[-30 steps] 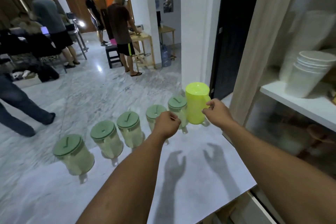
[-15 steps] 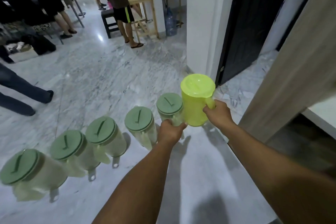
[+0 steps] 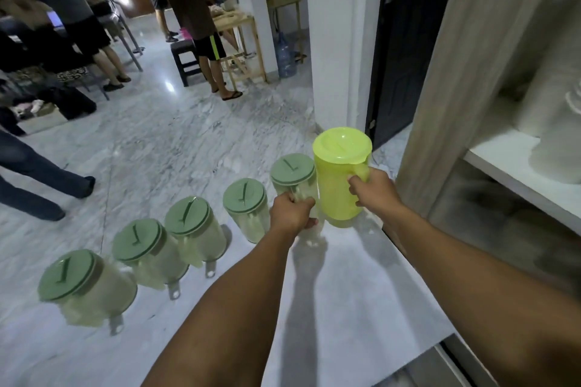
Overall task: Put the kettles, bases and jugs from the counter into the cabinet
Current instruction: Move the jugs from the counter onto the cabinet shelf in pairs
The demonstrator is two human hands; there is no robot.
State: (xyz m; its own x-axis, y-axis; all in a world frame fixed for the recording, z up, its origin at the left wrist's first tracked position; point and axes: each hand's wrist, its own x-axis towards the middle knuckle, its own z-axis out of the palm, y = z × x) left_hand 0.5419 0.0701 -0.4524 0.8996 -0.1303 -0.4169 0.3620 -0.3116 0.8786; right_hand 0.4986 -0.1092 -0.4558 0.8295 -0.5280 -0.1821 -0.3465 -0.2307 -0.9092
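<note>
Gripping smooth cylindrical plastic jugs (image 3: 338, 185)

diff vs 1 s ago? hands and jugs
Left hand went from hovering by the green-lidded jug next to the yellow one to closing on its handle. Right hand keeps its grip on the yellow jug handle; whether that jug has left the counter is unclear. The other four green-lidded jugs stay in their row.

Glossy yellow plastic jug (image 3: 338, 185); smooth pale matt counter (image 3: 345, 308).
</note>
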